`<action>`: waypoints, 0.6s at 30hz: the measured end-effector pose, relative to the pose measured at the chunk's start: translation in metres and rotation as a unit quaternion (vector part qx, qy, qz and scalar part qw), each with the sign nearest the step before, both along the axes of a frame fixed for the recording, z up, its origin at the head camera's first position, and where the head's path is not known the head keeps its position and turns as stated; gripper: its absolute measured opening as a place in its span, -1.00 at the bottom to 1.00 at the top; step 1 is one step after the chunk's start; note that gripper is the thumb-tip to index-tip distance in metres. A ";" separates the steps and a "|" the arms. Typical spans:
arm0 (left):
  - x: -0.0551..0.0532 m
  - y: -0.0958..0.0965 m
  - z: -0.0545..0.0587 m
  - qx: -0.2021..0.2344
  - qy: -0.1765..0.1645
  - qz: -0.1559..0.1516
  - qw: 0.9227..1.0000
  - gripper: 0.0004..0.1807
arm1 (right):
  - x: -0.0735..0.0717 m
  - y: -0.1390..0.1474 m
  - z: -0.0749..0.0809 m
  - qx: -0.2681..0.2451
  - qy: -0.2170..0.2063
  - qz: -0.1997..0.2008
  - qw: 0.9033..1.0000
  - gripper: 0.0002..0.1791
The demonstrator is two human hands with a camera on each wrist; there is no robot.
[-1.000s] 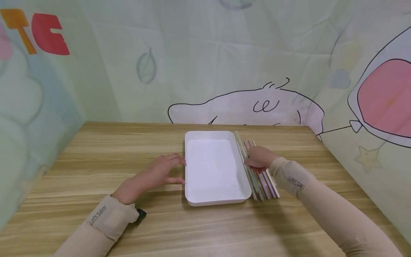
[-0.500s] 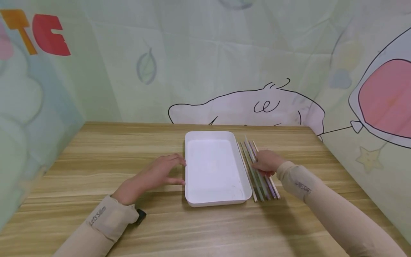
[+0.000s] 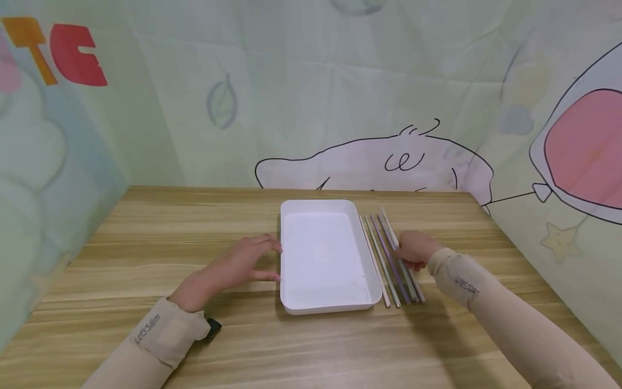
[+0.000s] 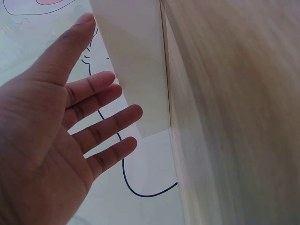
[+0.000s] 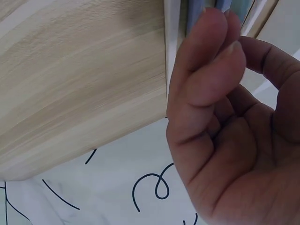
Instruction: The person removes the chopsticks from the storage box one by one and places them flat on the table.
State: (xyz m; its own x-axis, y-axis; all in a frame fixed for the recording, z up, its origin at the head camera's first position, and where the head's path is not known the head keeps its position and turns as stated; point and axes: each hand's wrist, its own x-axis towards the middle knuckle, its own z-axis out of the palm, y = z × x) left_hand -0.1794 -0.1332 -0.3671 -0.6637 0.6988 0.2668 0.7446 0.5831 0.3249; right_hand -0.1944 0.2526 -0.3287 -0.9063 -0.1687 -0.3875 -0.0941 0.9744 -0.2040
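Note:
A white tray [image 3: 320,259] lies on the wooden table. My left hand [image 3: 233,265] is at its left side, fingers spread and fingertips at the wall. The left wrist view shows this hand [image 4: 70,117] with nothing in its palm. Along the tray's right side lie several slim chopsticks in pale, green and purple [image 3: 391,259] tones, nearly parallel. Over the rightmost ones my right hand [image 3: 415,249] pinches a greyish chopstick [image 3: 389,226]; its middle is hidden by the fingers. In the right wrist view the curled right hand [image 5: 211,117] covers most of the grip.
The wooden table [image 3: 194,216] extends around the tray. Behind it hangs a printed cloth backdrop [image 3: 311,108], which also runs along both sides. A dark band [image 3: 212,328] shows at the left wrist.
My right hand has moved to the right across the row, the greyish chopstick shifting with it. The green and purple chopsticks on the left have come into clear view. My left hand stays put.

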 end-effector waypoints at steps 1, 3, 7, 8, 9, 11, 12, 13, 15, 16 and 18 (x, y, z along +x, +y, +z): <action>0.000 0.000 0.000 0.000 0.000 0.000 1.000 -0.47 | 0.000 0.001 0.000 0.000 0.002 0.001 1.000 -0.57; 0.000 0.000 0.000 0.001 -0.001 0.000 1.000 -0.47 | 0.001 0.003 -0.001 -0.002 0.004 0.003 1.000 -0.60; 0.000 0.000 -0.001 0.000 -0.002 0.000 1.000 -0.47 | 0.001 0.007 -0.003 -0.002 0.006 0.007 1.000 -0.59; 0.000 0.000 -0.001 0.000 -0.003 0.000 1.000 -0.47 | 0.001 0.009 -0.003 -0.002 0.005 0.007 1.000 -0.58; 0.000 0.000 -0.001 0.000 -0.003 0.000 1.000 -0.47 | 0.001 0.010 -0.004 -0.003 0.005 0.005 1.000 -0.58; 0.000 0.000 -0.001 -0.001 -0.004 0.001 1.000 -0.47 | 0.001 0.012 -0.004 -0.002 0.007 0.005 1.000 -0.58; 0.000 0.000 0.000 -0.001 -0.004 0.001 1.000 -0.47 | 0.001 0.013 -0.004 0.000 0.008 0.006 1.000 -0.59; 0.000 0.000 0.000 -0.001 -0.005 0.002 1.000 -0.46 | 0.001 0.014 -0.005 0.004 0.010 0.006 1.000 -0.59; 0.000 0.000 0.000 -0.002 -0.007 0.004 1.000 -0.46 | 0.001 0.016 -0.005 0.007 0.012 0.004 1.000 -0.60; 0.000 0.000 0.000 -0.003 -0.009 0.005 1.000 -0.46 | 0.001 0.017 -0.006 0.008 0.012 0.004 1.000 -0.60; 0.000 0.000 0.000 -0.003 -0.011 0.006 1.000 -0.46 | 0.000 0.019 -0.007 0.010 0.015 0.005 1.000 -0.61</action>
